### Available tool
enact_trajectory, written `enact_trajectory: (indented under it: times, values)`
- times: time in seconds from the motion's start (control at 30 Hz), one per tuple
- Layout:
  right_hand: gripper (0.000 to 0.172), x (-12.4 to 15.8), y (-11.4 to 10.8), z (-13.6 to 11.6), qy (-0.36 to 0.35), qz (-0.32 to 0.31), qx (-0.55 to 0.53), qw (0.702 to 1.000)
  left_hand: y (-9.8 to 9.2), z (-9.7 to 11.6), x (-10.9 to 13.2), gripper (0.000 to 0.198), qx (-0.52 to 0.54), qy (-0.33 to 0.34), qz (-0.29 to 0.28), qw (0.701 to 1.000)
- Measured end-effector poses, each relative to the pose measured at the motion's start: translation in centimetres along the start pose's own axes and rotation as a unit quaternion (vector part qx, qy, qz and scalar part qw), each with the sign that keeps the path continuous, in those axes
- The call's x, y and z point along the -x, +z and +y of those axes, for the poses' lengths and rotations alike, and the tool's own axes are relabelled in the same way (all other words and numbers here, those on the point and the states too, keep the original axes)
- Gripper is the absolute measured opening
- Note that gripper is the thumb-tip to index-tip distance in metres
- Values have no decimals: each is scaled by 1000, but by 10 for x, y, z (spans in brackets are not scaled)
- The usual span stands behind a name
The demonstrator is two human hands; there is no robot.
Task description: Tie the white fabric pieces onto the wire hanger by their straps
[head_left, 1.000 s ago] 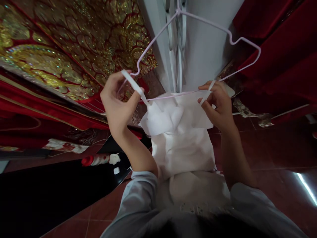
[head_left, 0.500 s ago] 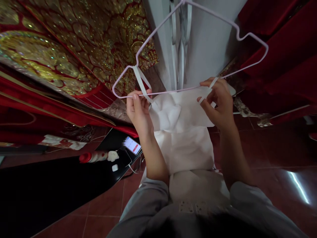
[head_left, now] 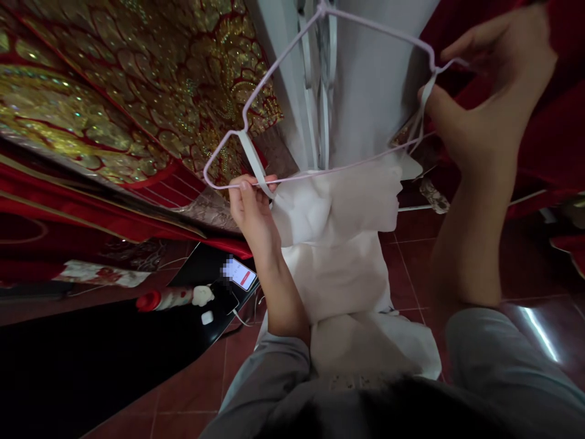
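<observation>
A pale pink wire hanger [head_left: 365, 27] hangs in front of me with a white garment [head_left: 340, 244] draped below it. My left hand [head_left: 251, 210] is closed on the hanger's bottom bar, beside the garment's left strap [head_left: 250, 160], which is looped over the hanger's left notch. My right hand [head_left: 489, 91] is raised at the hanger's right shoulder, thumb and fingers pinching the garment's right strap [head_left: 423, 107] at the right notch.
Red and gold embroidered gowns [head_left: 114, 103] hang at left, red velvet [head_left: 548, 158] at right, a white wall corner [head_left: 365, 110] behind. A black table [head_left: 91, 360] at lower left holds a phone [head_left: 241, 272], a red-capped bottle [head_left: 169, 299] and a cable. The floor is red tile [head_left: 192, 390].
My right hand has lifted the right strap from the bottom bar up to the hanger's right shoulder notch. My left hand stays on the bottom bar.
</observation>
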State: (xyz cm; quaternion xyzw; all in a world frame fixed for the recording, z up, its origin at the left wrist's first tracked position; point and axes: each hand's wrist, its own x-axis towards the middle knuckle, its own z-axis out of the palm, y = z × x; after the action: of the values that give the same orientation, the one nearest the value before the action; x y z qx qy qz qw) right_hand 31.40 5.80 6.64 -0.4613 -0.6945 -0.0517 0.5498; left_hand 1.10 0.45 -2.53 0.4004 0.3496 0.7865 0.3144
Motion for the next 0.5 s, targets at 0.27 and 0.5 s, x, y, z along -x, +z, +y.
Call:
enact_trajectory:
  times: [0.27,0.5]
  values:
    - [33,64,25,-36,-33,-92,-77,992,6,4,9,23,8,-10,15,1000]
    - [47,124,63,-53,60,-123,-122,983,-10,43,15,37,-224,-78,-133,962]
